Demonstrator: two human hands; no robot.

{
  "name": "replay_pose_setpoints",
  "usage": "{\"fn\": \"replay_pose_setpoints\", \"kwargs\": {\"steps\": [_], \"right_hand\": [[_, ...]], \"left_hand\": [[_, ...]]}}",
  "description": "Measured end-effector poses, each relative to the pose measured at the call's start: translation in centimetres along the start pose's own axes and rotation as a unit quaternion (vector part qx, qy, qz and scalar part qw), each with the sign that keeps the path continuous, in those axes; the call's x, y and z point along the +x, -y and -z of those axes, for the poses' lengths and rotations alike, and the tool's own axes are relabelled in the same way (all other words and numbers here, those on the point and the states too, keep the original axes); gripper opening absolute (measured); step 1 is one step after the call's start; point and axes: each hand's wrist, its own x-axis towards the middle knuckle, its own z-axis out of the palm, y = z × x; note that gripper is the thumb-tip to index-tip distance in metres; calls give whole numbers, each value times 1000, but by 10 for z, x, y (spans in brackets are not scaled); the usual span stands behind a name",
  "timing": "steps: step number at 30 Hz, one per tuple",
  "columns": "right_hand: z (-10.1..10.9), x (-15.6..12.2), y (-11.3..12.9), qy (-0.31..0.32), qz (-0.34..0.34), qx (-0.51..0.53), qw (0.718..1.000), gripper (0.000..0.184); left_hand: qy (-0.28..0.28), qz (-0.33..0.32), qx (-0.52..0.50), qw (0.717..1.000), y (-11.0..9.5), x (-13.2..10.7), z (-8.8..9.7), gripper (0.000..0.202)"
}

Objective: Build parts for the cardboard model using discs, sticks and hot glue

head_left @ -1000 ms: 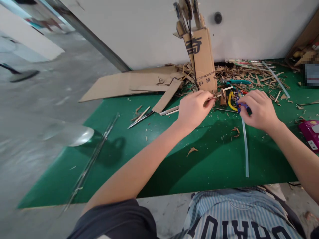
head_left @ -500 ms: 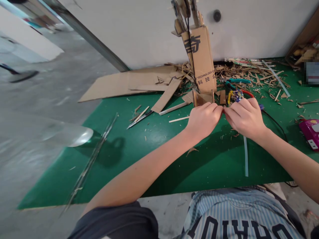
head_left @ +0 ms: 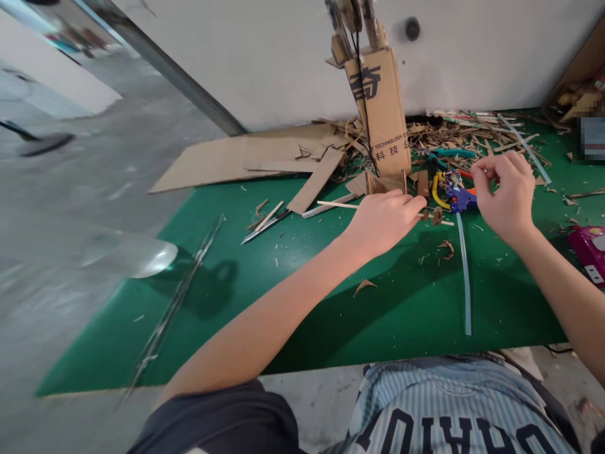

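My left hand is closed around a thin wooden stick, which pokes out on both sides of the fist. Small brown cardboard pieces sit on the stick near its right end. Away from the stick, my right hand is raised with thumb and fingertips pinched together; anything between them is too small to make out. Between the hands lies a blue and orange glue gun with a yellow part and a long clear glue stick. A lettered cardboard upright stands behind my left hand.
Teal-handled pliers lie by a heap of cardboard scraps along the wall. Flat cardboard and a blade-like metal tool are at the left. A purple box sits at the right edge of the green table.
My right hand has left the left hand and moved right and up, uncovering the glue gun and the stick's right end with cardboard pieces. My left hand stays nearly in place.
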Motion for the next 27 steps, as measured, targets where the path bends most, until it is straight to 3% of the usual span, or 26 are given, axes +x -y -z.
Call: {"fn": "replay_pose_setpoints", "kwargs": {"steps": [5, 9, 12, 17, 18, 20, 22, 24, 27], "right_hand": [[-10, 5, -22, -25, -22, 33, 999, 23], [-11, 7, -34, 0, -36, -23, 999, 23], [-9, 6, -35, 25, -21, -111, 993, 27], [-10, 2, -35, 62, 44, -196, 978, 36], [-10, 1, -35, 60, 53, -199, 977, 37], [-10, 1, -36, 59, 66, -210, 974, 37], [-9, 0, -36, 72, 69, -232, 968, 38], [-8, 0, -33, 91, 65, -251, 961, 39], [-8, 0, -27, 101, 56, -254, 960, 40]], "left_hand": [[34, -20, -86, 995, 8, -3, 7, 26], [-26, -20, -256, 966, 23, -3, 3, 8], [-122, 83, -382, 913, 30, 1, -5, 27], [-272, 266, -489, 785, 49, 8, -13, 40], [-281, 280, -482, 781, 56, 8, -14, 43], [-259, 282, -442, 811, 74, 6, -16, 56], [-250, 289, -434, 816, 91, 4, -19, 64], [-288, 327, -475, 765, 102, 3, -20, 62], [-400, 381, -563, 615, 103, 8, -10, 40]]}}
